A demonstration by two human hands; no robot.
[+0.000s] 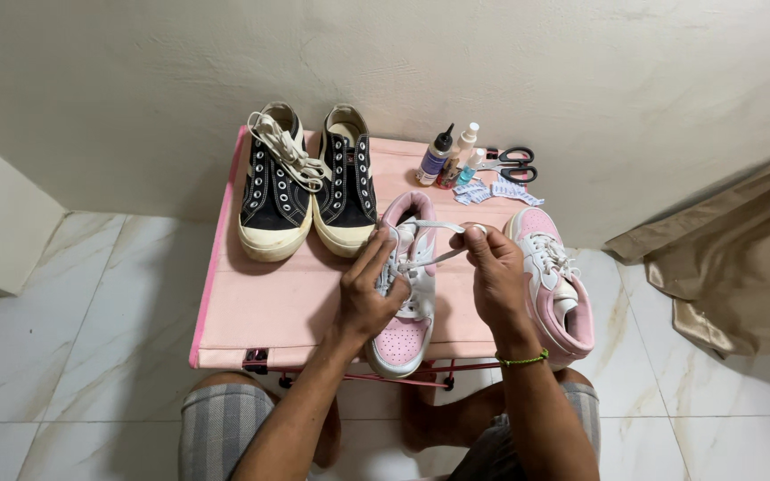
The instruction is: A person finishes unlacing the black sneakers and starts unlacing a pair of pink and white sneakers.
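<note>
The pink-and-white sneaker (407, 294) lay on the pink counter (269, 303). The left hand (369, 289) pressed its tongue; the right hand (496, 272) pinched the limp white lace (434, 227), probably best gripped near its tip.

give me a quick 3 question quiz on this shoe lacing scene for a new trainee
1. True or false: the left hand rests on the pink and white sneaker.
2. What does the right hand pinch? A) scissors B) white lace C) bottle
3. Where do the loose laces on the black sneakers lie?

Key:
1. True.
2. B, the white lace, pulled taut from the shoe.
3. Bundled on top of the left black shoe; the scissors lie untouched beside the small bottles on the pink table.
</note>
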